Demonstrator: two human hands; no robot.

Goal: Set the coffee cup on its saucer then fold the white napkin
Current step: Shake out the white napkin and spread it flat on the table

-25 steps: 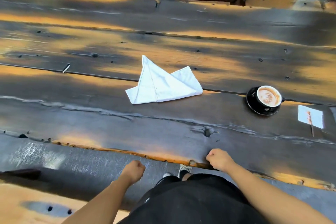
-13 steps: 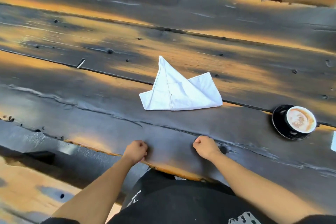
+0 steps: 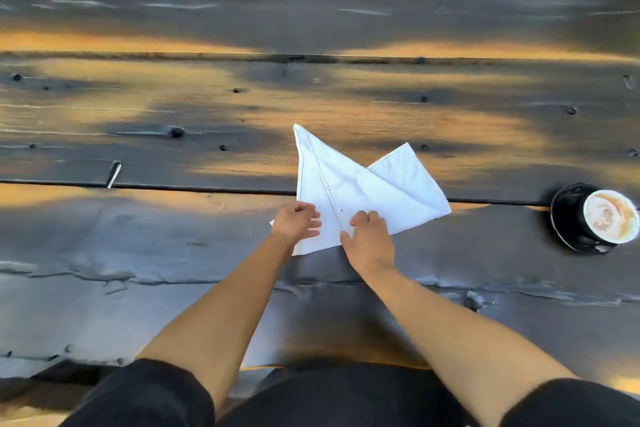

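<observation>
Dark plank worktop (image 3: 173,253): white napkin (image 3: 374,191) mid-surface, left hand (image 3: 294,223) and right hand (image 3: 369,239) fingers curled gripping its near edge; coffee cup (image 3: 609,215) on saucer (image 3: 568,218) at right edge.

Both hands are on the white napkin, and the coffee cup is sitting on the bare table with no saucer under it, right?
Not quite. Both the left hand and the right hand are on the white napkin, but the coffee cup is not on the bare table. The head view shows it already sitting on its black saucer, off to the right of the napkin.
</observation>
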